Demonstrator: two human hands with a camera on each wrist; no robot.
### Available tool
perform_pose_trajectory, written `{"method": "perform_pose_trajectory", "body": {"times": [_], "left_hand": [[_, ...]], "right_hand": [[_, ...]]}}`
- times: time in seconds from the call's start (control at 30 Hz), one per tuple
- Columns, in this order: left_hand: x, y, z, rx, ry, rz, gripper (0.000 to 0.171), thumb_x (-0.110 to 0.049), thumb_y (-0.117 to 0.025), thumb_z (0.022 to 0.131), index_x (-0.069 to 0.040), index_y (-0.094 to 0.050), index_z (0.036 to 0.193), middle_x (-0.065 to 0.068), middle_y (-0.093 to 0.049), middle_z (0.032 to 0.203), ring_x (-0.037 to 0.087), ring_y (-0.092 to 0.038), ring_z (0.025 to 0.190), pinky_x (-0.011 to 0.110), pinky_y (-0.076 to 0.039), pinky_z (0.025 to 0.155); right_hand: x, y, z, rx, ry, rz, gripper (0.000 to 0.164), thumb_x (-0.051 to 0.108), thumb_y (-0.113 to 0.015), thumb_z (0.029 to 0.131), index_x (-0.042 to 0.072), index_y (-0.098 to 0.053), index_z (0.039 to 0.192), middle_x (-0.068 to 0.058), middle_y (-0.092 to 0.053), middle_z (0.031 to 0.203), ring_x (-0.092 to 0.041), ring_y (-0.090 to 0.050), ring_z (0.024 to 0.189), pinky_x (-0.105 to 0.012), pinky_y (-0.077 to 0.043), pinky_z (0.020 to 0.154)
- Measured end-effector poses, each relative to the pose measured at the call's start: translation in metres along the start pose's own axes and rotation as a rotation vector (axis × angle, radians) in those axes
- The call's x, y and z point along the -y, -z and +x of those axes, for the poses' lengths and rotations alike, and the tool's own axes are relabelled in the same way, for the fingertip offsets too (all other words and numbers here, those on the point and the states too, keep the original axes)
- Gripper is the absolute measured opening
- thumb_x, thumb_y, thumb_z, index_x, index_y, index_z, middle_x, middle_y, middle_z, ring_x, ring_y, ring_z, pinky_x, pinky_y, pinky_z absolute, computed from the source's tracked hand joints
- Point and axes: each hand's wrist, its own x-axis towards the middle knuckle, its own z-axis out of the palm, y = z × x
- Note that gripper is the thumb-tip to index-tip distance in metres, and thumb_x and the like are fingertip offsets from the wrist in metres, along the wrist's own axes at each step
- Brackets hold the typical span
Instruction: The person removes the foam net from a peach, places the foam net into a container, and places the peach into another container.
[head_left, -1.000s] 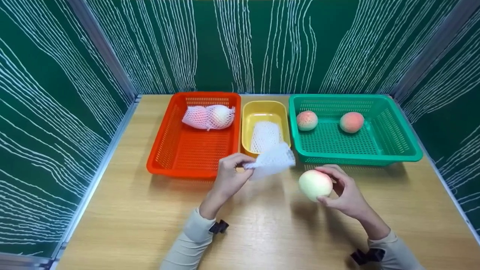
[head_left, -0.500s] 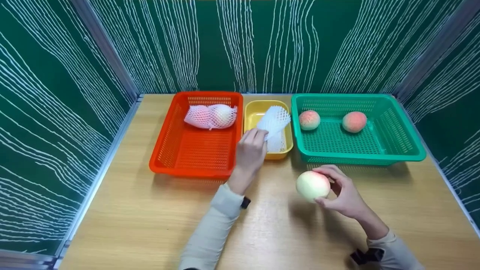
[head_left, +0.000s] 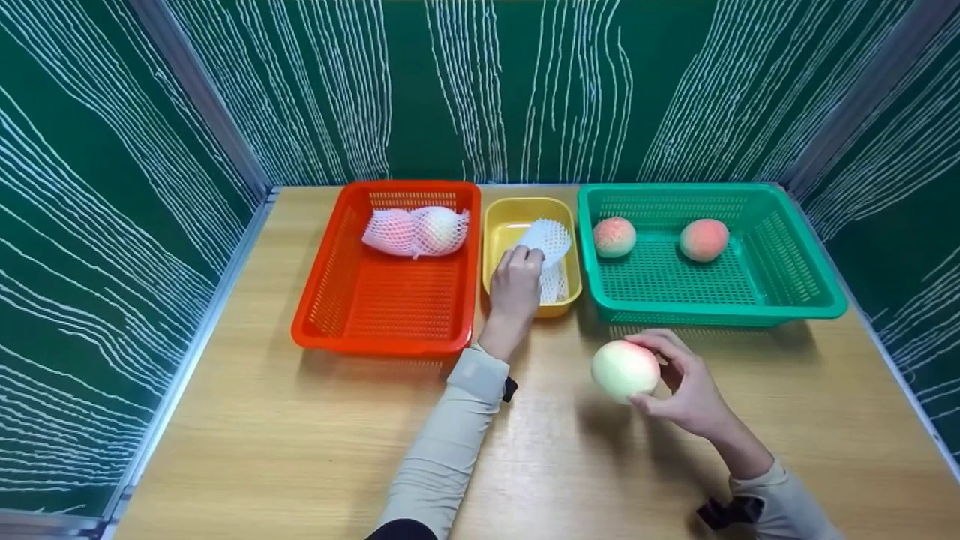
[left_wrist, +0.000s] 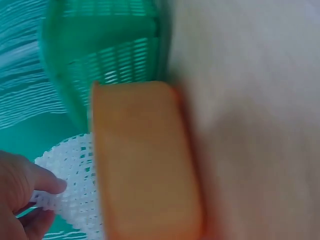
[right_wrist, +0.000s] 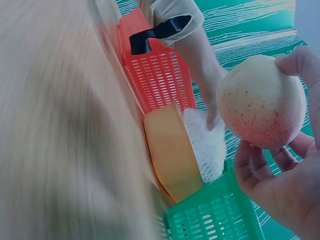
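Note:
My left hand pinches a white foam net sleeve over the yellow bin. In the left wrist view, thumb and fingers hold the edge of that mesh sleeve. More white netting lies in the bin below it. My right hand grips a pale peach with a red blush, raised over the table in front of the green basket. The right wrist view has the peach between thumb and fingers, its lower half speckled red.
A red basket on the left holds two peaches wrapped in foam nets. Two bare peaches, one left and one right, lie in the green basket. Green walls with white lines surround the wooden table.
My left hand has carried the foam net sleeve forward from the table's front area to the yellow bin. My right hand with the peach has barely moved.

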Motion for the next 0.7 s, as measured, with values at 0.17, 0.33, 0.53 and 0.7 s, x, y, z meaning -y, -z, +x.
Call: {"method": "perform_pose_trajectory", "body": {"times": [0.17,0.33,0.53,0.7], "left_hand": [[0.001,-0.012,-0.004,0.269,0.070,-0.010,0.015,-0.004,-0.065,0.087,-0.012,-0.077,0.092,0.006,-0.066,0.082,0.024,-0.063,0.075,0.033,-0.054,0.068],[0.002,-0.016,-0.005,0.408,0.111,-0.038,0.014,-0.025,-0.068,0.088,-0.015,-0.077,0.090,0.005,-0.068,0.081,0.024,-0.065,0.074,0.036,-0.055,0.063],[0.000,-0.018,-0.008,0.525,0.118,-0.038,0.045,-0.054,-0.056,0.092,-0.013,-0.073,0.097,0.005,-0.065,0.085,0.022,-0.056,0.073,0.033,-0.052,0.064],[-0.006,-0.022,-0.016,0.604,0.091,0.094,0.064,-0.066,-0.038,0.094,-0.013,-0.073,0.098,0.006,-0.062,0.086,0.024,-0.052,0.077,0.035,-0.049,0.062]], "right_hand": [[-0.003,0.001,0.000,-0.013,-0.018,-0.023,0.070,-0.017,-0.080,0.062,-0.008,-0.055,0.126,-0.021,-0.047,0.121,-0.023,-0.053,0.108,-0.027,-0.051,0.087],[-0.007,0.000,0.001,-0.030,0.053,0.051,0.070,-0.022,-0.077,0.058,-0.014,-0.054,0.123,-0.028,-0.046,0.118,-0.024,-0.054,0.107,-0.026,-0.051,0.085],[-0.010,0.000,0.001,-0.072,0.046,0.090,0.071,-0.024,-0.075,0.058,-0.015,-0.052,0.124,-0.029,-0.045,0.120,-0.025,-0.053,0.107,-0.027,-0.051,0.084],[-0.007,0.000,0.003,-0.090,0.032,0.115,0.073,-0.026,-0.072,0.062,-0.013,-0.050,0.130,-0.030,-0.042,0.124,-0.026,-0.051,0.112,-0.027,-0.050,0.088]]}}
